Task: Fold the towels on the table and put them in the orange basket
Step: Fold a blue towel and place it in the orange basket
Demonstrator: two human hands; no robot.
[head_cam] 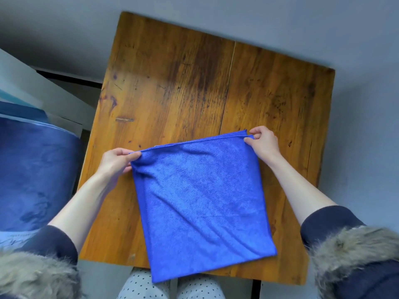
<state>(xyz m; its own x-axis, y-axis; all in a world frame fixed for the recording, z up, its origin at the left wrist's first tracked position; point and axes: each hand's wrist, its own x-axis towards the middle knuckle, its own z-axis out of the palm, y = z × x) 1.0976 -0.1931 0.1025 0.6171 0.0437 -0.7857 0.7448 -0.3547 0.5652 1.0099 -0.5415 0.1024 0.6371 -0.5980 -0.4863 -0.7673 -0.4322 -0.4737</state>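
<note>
A blue microfibre towel (200, 201) lies flat on the wooden table (172, 83), folded double, its layered far edge pointing toward the table's middle and its near corner hanging just over the table's near edge. The left hand (116, 161) pinches the towel's far left corner between thumb and curled fingers. The right hand (262, 143) pinches the towel's far right corner the same way, holding both layers. Fur-trimmed dark sleeves (354, 251) sit either side of the towel's near end. Left of the table lies dark blue bedding (32, 173). Dotted trousers (168, 288) show below the table's near edge.
</note>
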